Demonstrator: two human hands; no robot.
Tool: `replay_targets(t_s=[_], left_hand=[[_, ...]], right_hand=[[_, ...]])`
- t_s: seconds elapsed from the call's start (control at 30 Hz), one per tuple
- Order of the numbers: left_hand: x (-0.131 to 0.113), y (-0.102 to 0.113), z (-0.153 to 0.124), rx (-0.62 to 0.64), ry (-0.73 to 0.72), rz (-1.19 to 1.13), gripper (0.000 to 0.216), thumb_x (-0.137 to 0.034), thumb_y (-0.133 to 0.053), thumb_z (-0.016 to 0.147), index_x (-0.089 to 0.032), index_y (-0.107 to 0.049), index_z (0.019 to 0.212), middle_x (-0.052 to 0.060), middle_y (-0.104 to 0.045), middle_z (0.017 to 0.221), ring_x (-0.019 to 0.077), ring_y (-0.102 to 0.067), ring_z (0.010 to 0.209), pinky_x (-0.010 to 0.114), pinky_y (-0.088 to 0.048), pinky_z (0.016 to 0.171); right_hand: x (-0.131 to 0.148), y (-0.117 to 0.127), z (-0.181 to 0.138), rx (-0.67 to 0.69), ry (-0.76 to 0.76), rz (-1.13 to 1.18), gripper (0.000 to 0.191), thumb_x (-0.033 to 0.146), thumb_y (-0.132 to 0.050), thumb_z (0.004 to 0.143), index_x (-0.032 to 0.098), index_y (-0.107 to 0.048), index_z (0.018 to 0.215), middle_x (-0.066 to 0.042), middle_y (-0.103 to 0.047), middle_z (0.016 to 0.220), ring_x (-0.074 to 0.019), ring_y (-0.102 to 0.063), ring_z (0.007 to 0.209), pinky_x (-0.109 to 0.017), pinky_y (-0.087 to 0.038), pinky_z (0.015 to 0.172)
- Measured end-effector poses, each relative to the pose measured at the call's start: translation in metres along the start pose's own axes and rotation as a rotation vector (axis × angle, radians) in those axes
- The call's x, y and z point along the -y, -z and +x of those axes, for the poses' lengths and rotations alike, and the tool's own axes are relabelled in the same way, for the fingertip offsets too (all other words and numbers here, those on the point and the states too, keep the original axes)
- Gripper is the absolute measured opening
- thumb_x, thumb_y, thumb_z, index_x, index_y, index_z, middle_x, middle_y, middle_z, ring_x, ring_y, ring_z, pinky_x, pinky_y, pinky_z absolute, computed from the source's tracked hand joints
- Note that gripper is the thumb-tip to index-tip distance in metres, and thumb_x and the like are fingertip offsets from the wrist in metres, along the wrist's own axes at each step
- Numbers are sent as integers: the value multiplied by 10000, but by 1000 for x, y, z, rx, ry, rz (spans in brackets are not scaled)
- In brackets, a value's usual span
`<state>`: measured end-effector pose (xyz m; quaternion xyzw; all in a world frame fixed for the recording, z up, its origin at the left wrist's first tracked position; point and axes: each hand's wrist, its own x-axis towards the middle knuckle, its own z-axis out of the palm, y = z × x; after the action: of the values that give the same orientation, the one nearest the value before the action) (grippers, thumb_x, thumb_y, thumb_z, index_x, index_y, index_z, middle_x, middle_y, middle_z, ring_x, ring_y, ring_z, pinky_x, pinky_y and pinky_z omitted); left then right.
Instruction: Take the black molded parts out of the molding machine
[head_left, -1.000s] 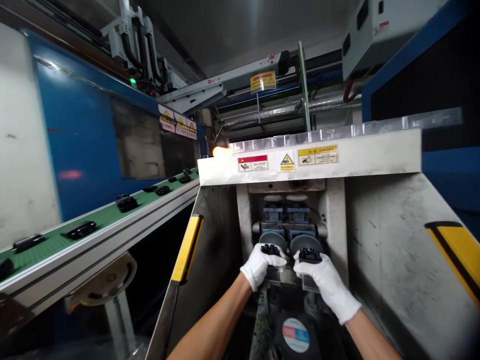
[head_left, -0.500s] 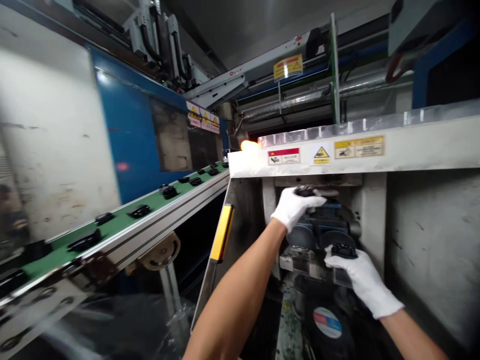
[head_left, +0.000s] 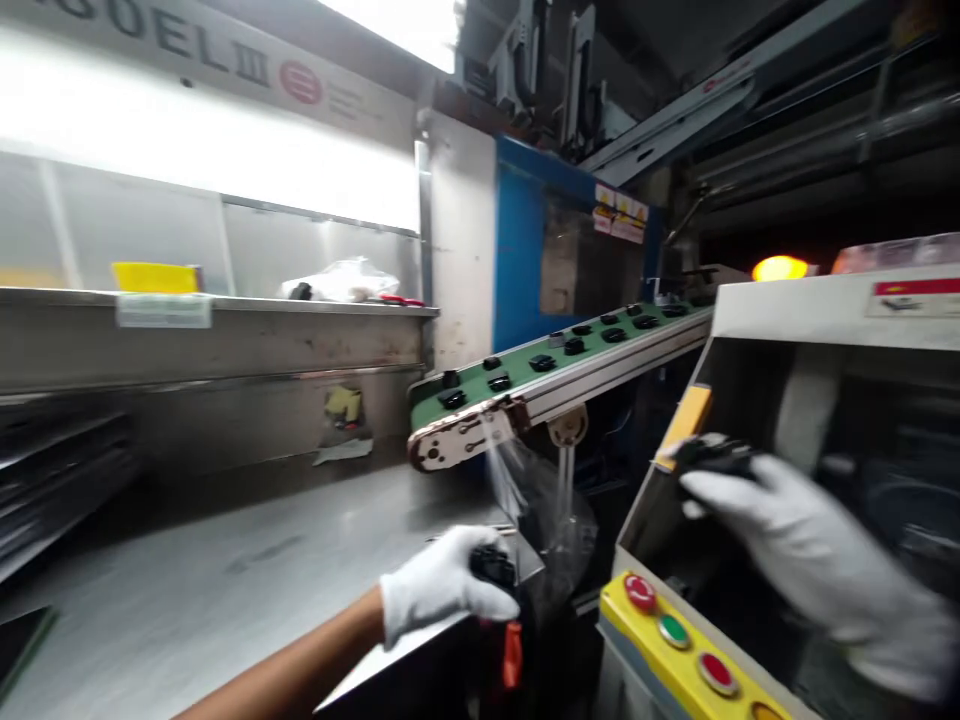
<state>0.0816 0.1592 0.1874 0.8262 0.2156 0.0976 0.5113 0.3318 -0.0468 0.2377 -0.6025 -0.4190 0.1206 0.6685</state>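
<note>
Head view: both of your hands are gloved in white and each carries a small black moulded part; much of the right side of the frame is motion-blurred.
Left hand (head_left: 442, 590): lower centre of the frame; fingers curled shut around a black part (head_left: 493, 565), held just above the edge of the steel table (head_left: 225, 580).
Right hand (head_left: 810, 570): lower right; blurred, fingers closed over a second black part (head_left: 709, 455) at the mouth of the white machine housing (head_left: 795, 310).
Hands relative: well apart, one at each side of the yellow button panel (head_left: 675, 645).
Risk: your right hand is blurred beside the housing edge; in my judgement the part could be knocked loose there; the loose clear bag (head_left: 540, 500) under the conveyor (head_left: 555, 365) could catch your left-hand part.
Risk, second: the red buttons lie just below your right wrist; a low sweep could press one.
Part appearance: black, compact, ribbed or lugged on top; finer detail too blurred to tell; similar pieces sit spaced along the green belt at frame centre.
</note>
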Motion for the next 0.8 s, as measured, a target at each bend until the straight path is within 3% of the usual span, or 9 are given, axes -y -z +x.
replay_targets(t_s=[0.07,0.13,0.2,0.27,0.33,0.47,0.6,0.7,0.8], left_hand=[[48,48,-35,-138,71,48,213,-131,-770,668,-139,-601,797,-45,-608,696,122,-594,648,270,-491,640],[89,85,-66,-202,153,92,144,-109,-729,726,-132,-592,767,-49,-601,672,119,-594,616,266,-498,606],[122,112,-89,-223,230,130,125,-114,-716,748,-130,-593,756,-45,-613,669,121,-604,608,264,-506,588],[143,130,-104,-235,271,165,140,-121,-734,727,-128,-595,741,-41,-625,674,126,-613,620,264,-505,591],[154,144,-109,-240,274,187,182,-121,-762,671,-134,-594,740,-41,-631,662,141,-619,618,262,-490,572],[152,172,-97,-278,187,189,335,-243,-790,626,-168,-641,916,5,-707,809,232,-666,773,309,-502,646],[134,209,-53,-424,59,212,372,-411,-716,756,-142,-649,1005,63,-695,1015,255,-623,991,407,-440,934],[118,231,1,-513,3,178,291,-393,-609,870,-132,-622,997,40,-666,913,200,-636,844,409,-494,833],[100,246,61,-588,-64,125,253,-348,-553,918,-136,-595,1049,37,-647,912,171,-632,786,366,-530,740]], right_hand=[[-26,-82,-10,255,-75,43,301,412,-667,790,194,-650,997,-40,-686,874,-239,-648,847,-353,-526,744],[-56,-165,-24,363,-115,28,258,309,-662,802,172,-613,1015,-29,-673,919,-209,-633,902,-330,-501,821],[-80,-238,-40,458,-167,-41,200,171,-677,778,146,-596,959,-2,-647,821,-167,-638,780,-301,-522,725],[-96,-293,-52,556,-203,-141,198,145,-700,787,140,-603,959,21,-629,762,-141,-625,673,-275,-526,613],[-101,-329,-56,634,-194,-248,172,180,-745,772,134,-630,891,27,-621,741,-138,-618,657,-272,-525,595],[-81,-348,-22,644,-12,-413,200,301,-730,814,136,-649,892,3,-642,815,-167,-633,755,-326,-540,682],[-29,-344,69,353,222,-579,238,340,-545,952,171,-600,1111,-65,-618,1119,-218,-596,1012,-442,-482,898],[-3,-347,140,137,211,-750,296,341,-551,947,158,-570,1179,-100,-551,1257,-272,-519,1162,-516,-411,985],[-3,-354,182,91,122,-868,278,318,-604,920,126,-600,1121,-105,-593,1185,-261,-573,1085,-489,-462,932]])
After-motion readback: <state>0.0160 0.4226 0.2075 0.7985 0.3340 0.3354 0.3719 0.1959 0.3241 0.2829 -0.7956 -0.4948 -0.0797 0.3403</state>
